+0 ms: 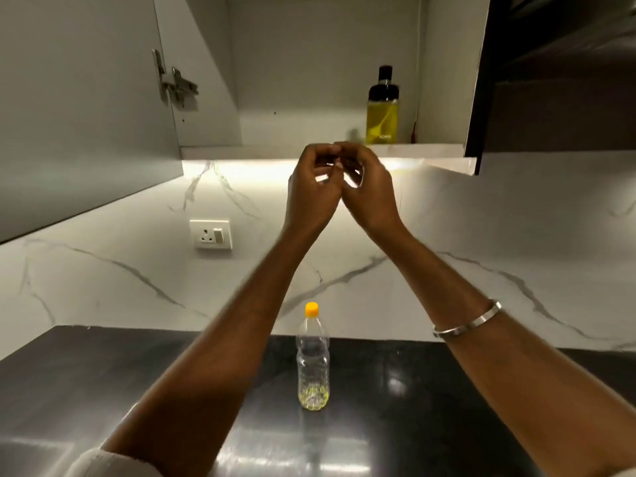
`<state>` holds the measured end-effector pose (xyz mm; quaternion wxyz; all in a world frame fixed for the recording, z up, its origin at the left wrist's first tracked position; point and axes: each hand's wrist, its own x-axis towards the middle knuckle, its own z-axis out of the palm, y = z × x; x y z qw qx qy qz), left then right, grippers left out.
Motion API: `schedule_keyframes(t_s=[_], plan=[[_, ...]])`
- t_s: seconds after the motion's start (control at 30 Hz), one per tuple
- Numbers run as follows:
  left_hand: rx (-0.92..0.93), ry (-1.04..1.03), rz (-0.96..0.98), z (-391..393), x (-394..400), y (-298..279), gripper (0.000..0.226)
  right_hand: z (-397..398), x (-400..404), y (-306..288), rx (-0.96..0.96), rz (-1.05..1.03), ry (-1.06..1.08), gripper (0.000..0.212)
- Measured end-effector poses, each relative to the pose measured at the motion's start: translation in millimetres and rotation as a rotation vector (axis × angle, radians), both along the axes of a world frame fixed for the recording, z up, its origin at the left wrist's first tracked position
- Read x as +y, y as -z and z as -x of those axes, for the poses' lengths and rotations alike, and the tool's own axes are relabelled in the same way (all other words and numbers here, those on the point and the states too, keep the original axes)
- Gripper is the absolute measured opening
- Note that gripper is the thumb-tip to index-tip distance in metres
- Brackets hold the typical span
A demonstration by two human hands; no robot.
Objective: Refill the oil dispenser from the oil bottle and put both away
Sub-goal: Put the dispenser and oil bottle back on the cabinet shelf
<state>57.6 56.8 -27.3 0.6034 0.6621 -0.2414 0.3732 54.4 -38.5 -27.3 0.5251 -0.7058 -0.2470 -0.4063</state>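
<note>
One oil dispenser (382,110) stands upright in the open cabinet (327,98). One oil bottle (313,359), capped, nearly empty, stands on the dark counter (103,373). Two hands raised together: left hand (314,187) and right hand (368,189) curled, fingertips touching, holding nothing.

Dark glossy countertop (430,390): clear oil bottle (313,359) upright, orange cap, little yellow oil at bottom. Open wall cabinet shelf (275,151): oil dispenser (383,108) upright near right wall, black top, yellow oil inside.
</note>
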Motion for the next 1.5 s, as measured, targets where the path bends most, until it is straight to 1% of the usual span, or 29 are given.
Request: schedule_keyframes(t_s=[0.07,0.13,0.17,0.23,0.3,0.4,0.47,0.53,0.6,0.67,0.7,0.8,0.9,1.0,1.23,1.4,1.5], plan=[[0.001,0.024,0.062,6,8,32,0.019,3,8,32,-0.036,0.000,-0.023,0.031],[0.006,0.026,0.067,10,15,66,0.018,5,15,65,-0.044,0.027,-0.014,0.025],[0.029,0.024,0.064,10,19,83,0.017,4,17,80,-0.028,0.039,-0.014,0.024],[0.138,0.022,0.080,7,25,118,0.018,1,22,116,0.053,0.054,-0.031,0.026],[0.261,0.026,0.104,4,32,154,0.018,-3,25,152,0.184,0.063,-0.032,0.027],[0.487,-0.012,0.148,-5,42,208,0.016,-13,25,207,0.378,0.080,0.026,0.028],[0.664,-0.039,0.247,-14,48,245,0.014,-19,22,244,0.517,0.052,0.094,0.020],[0.855,-0.045,0.356,-23,53,281,0.012,-26,16,281,0.667,-0.014,0.193,0.019],[1.059,-0.055,0.363,-30,56,314,0.009,-31,10,313,0.842,-0.051,0.236,0.027],[1.218,-0.038,0.366,-34,57,340,0.010,-36,6,339,1.015,-0.006,0.179,0.044],[1.260,-0.037,0.362,-38,57,351,0.011,-40,6,350,1.085,0.031,0.133,0.054],[1.323,-0.043,0.316,-51,54,374,0.021,-52,8,371,1.183,0.125,0.051,0.082],[1.357,-0.022,0.312,-58,50,386,0.028,-64,12,383,1.191,0.150,-0.010,0.094],[1.353,-0.020,0.271,-61,49,395,0.034,-75,15,392,1.151,0.133,-0.048,0.093],[1.260,0.007,0.174,-57,46,409,0.035,-85,21,401,1.078,0.051,-0.080,0.085],[1.191,0.042,0.220,-51,47,395,0.033,-79,12,382,0.998,0.021,-0.128,0.082],[1.189,0.070,0.278,-52,44,379,0.033,-75,8,359,0.938,0.004,-0.155,0.081]])
